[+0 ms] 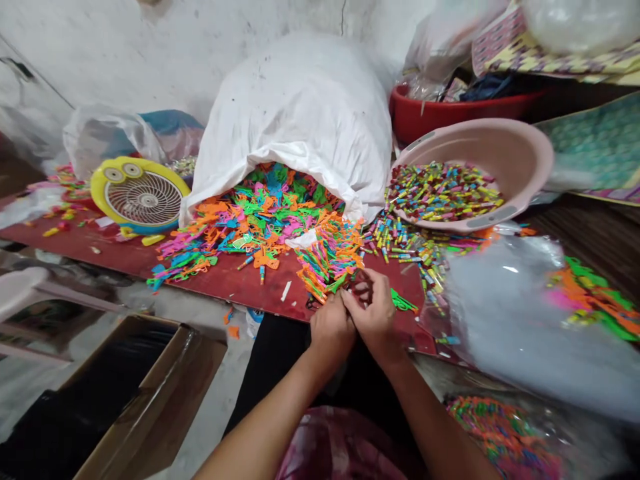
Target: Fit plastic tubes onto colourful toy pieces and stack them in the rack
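Note:
My left hand (333,325) and my right hand (374,308) meet at the front edge of the red table (250,290). Both have their fingers closed together, on something small that their fingers largely hide. Just beyond them lies a bundle of thin orange, green and pink plastic pieces (333,257). A few green pieces (403,301) rest right of my right hand. Behind, a white sack (305,100) lies with its mouth open, and many colourful plastic pieces (270,207) spill out of it.
A pink basin (525,163) of small striped tubes (445,193) tilts at the right, before a red tub (425,117). Clear plastic bags (520,313) cover the right side. A yellow fan (145,197) stands left. A cardboard box (165,393) sits below left.

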`<action>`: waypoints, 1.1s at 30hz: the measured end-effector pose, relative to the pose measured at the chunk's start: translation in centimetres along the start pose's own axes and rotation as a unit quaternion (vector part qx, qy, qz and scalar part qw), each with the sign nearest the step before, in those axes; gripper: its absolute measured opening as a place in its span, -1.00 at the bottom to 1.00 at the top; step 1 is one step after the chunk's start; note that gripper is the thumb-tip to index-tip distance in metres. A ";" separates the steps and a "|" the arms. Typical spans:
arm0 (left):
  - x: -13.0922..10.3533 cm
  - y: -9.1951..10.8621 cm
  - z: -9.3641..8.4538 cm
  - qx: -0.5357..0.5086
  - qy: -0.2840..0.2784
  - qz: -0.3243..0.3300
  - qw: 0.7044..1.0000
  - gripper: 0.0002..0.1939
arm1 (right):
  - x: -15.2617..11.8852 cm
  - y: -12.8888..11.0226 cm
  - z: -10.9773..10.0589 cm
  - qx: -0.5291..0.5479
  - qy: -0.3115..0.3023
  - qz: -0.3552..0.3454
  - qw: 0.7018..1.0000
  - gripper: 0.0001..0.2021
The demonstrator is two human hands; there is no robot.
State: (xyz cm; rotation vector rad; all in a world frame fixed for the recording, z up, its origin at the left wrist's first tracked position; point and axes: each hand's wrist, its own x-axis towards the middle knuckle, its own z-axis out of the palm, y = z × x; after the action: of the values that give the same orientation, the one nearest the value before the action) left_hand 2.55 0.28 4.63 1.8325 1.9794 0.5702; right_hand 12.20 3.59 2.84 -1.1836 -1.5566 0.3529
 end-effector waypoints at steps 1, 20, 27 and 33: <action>-0.2 0.1 -0.1 -0.002 -0.005 -0.002 1.000 -0.68 | 0.0 -0.4 -0.4 -0.003 0.022 -0.031 0.999 -0.57; -3.8 -6.7 -3.6 -0.067 0.385 0.249 0.886 -0.68 | 5.5 -4.7 -3.8 -0.242 -0.279 -0.345 0.863 -0.62; 1.7 -6.4 -8.1 0.006 0.249 0.312 0.917 -0.75 | 5.9 -5.6 -2.7 -0.287 -0.291 -0.353 0.842 -0.93; 1.9 -6.8 -7.7 0.035 0.235 0.312 0.920 -0.80 | 6.5 -6.1 -2.3 -0.281 -0.290 -0.335 0.851 -0.95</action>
State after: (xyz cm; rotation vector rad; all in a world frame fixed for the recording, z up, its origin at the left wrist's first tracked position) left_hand -7.43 1.45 7.49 2.5730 1.6407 1.2402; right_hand 11.77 5.33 11.82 -0.8893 -2.6117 -0.2696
